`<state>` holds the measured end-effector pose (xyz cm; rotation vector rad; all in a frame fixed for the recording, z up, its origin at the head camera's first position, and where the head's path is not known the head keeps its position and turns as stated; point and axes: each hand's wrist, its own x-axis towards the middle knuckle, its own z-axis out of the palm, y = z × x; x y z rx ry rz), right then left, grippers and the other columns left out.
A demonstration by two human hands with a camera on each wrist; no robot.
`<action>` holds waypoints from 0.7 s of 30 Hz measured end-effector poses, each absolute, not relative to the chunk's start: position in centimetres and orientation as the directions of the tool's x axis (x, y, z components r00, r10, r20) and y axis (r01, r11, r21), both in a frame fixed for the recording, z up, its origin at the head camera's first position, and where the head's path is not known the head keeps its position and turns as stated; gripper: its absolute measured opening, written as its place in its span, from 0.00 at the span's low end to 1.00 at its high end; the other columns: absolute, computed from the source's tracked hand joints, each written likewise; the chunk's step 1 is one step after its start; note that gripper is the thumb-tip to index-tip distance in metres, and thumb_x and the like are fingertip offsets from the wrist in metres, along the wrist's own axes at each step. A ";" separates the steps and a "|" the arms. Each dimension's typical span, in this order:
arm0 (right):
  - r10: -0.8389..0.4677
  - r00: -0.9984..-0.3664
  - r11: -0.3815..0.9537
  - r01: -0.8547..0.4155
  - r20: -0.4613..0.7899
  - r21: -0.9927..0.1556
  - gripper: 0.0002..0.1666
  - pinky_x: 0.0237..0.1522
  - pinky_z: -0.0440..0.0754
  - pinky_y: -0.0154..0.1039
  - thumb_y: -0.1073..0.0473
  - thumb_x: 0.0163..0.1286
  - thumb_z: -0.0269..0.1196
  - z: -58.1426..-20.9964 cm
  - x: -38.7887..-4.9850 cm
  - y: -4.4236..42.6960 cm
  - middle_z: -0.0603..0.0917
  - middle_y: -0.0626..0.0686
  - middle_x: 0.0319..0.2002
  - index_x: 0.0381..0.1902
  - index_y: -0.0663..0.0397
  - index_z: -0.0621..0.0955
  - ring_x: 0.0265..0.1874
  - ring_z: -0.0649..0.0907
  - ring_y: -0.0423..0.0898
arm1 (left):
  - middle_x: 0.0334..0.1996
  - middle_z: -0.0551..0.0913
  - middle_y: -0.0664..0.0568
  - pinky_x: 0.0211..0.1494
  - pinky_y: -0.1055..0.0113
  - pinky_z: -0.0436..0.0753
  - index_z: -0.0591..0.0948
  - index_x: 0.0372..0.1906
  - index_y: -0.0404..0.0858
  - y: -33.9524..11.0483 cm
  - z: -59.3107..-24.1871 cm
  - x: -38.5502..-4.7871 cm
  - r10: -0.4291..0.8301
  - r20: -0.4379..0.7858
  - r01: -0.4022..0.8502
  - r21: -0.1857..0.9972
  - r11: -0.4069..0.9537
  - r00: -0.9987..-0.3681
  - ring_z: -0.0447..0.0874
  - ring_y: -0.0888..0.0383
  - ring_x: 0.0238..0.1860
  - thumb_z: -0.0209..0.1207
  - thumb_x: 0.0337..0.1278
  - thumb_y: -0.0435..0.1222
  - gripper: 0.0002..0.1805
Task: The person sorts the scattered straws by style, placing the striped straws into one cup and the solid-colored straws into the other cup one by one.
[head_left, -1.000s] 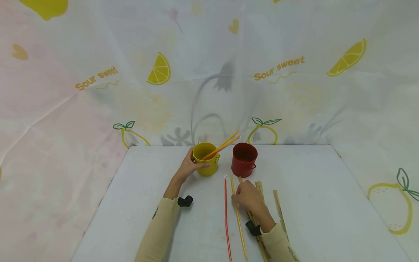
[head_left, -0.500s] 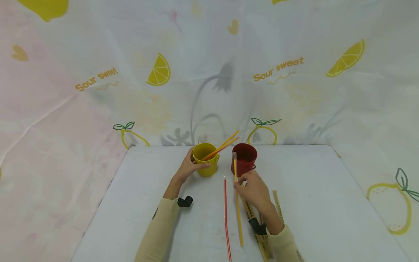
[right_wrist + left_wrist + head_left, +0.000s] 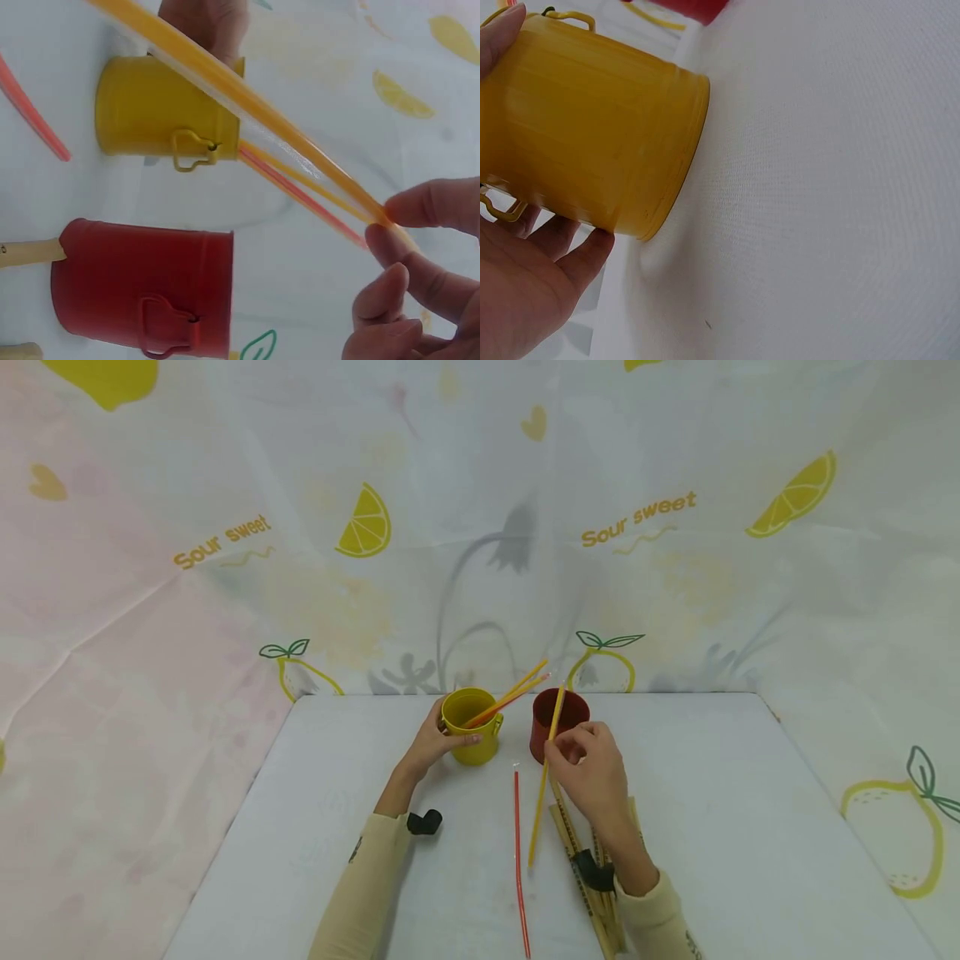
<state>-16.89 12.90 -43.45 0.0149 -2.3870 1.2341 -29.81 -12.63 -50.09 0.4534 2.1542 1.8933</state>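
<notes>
In the head view my left hand [image 3: 435,743] grips a small yellow bucket [image 3: 478,748], thumb in front and fingers round its far side. Several orange-yellow and red straws [image 3: 510,697] lean out of it to the right. My right hand [image 3: 596,772] pinches a yellow drinking straw [image 3: 540,814] between thumb and fingertips. The right wrist view shows a clear wrapper on this straw [image 3: 247,97]. The straw slants in front of a red bucket [image 3: 539,731], which stands upright beside the yellow one.
A red straw [image 3: 518,860] lies on the white table [image 3: 735,827]. Several brown printed sticks [image 3: 592,902] lie beneath my right forearm, one end close to the red bucket. A patterned cloth [image 3: 480,527] hangs behind the table.
My right hand has picked the yellow straw off the table and raised it forward, toward the red bucket, its top tilting right. The left hand still grips the yellow bucket.
</notes>
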 end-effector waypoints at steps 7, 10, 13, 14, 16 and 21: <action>0.303 -0.828 0.559 -0.247 0.472 -0.791 0.08 0.23 0.71 0.35 0.58 0.63 0.70 -42.2 -17.3 12.7 0.73 0.54 0.40 0.30 0.57 0.84 0.27 0.75 0.46 | 0.67 0.68 0.42 0.71 0.46 0.59 0.58 0.74 0.40 -12.6 -50.2 -29.8 0.381 0.027 0.076 0.991 0.112 -0.924 0.64 0.45 0.68 0.73 0.50 0.34 0.48; 0.340 -0.799 0.548 -0.260 0.495 -0.795 0.08 0.22 0.71 0.31 0.58 0.64 0.69 -41.7 -17.6 12.6 0.72 0.55 0.42 0.31 0.58 0.84 0.28 0.76 0.48 | 0.66 0.68 0.43 0.71 0.47 0.59 0.59 0.74 0.41 -12.6 -50.1 -29.8 0.376 0.024 0.075 0.990 0.119 -0.926 0.65 0.46 0.68 0.73 0.50 0.35 0.48; 0.358 -0.773 0.526 -0.296 0.524 -0.797 0.08 0.21 0.70 0.28 0.58 0.65 0.69 -41.4 -17.9 12.5 0.72 0.55 0.42 0.32 0.59 0.84 0.28 0.76 0.49 | 0.66 0.69 0.44 0.71 0.47 0.60 0.59 0.73 0.42 -12.6 -50.1 -29.8 0.374 0.025 0.076 0.989 0.124 -0.927 0.65 0.47 0.67 0.73 0.50 0.35 0.47; 0.361 -0.765 0.519 -0.311 0.534 -0.796 0.08 0.21 0.70 0.27 0.59 0.64 0.69 -41.3 -18.0 12.4 0.72 0.56 0.41 0.32 0.60 0.85 0.28 0.76 0.49 | 0.66 0.69 0.45 0.71 0.47 0.60 0.59 0.73 0.42 -12.6 -50.1 -29.8 0.373 0.025 0.077 0.989 0.125 -0.927 0.66 0.47 0.67 0.73 0.50 0.34 0.47; 0.365 -0.749 0.505 -0.340 0.553 -0.793 0.09 0.21 0.70 0.26 0.59 0.65 0.69 -41.2 -18.3 12.3 0.72 0.56 0.41 0.32 0.61 0.85 0.27 0.76 0.48 | 0.66 0.69 0.45 0.71 0.47 0.60 0.59 0.73 0.42 -12.6 -50.0 -29.8 0.374 0.025 0.076 0.989 0.124 -0.927 0.66 0.47 0.66 0.73 0.50 0.34 0.47; 0.380 -0.713 0.471 -0.399 0.590 -0.787 0.09 0.20 0.70 0.25 0.58 0.65 0.68 -41.3 -18.9 11.9 0.73 0.56 0.41 0.34 0.60 0.86 0.26 0.75 0.47 | 0.66 0.69 0.45 0.71 0.48 0.61 0.59 0.73 0.42 -12.6 -50.1 -29.8 0.378 0.018 0.070 0.990 0.125 -0.926 0.66 0.48 0.66 0.73 0.51 0.34 0.47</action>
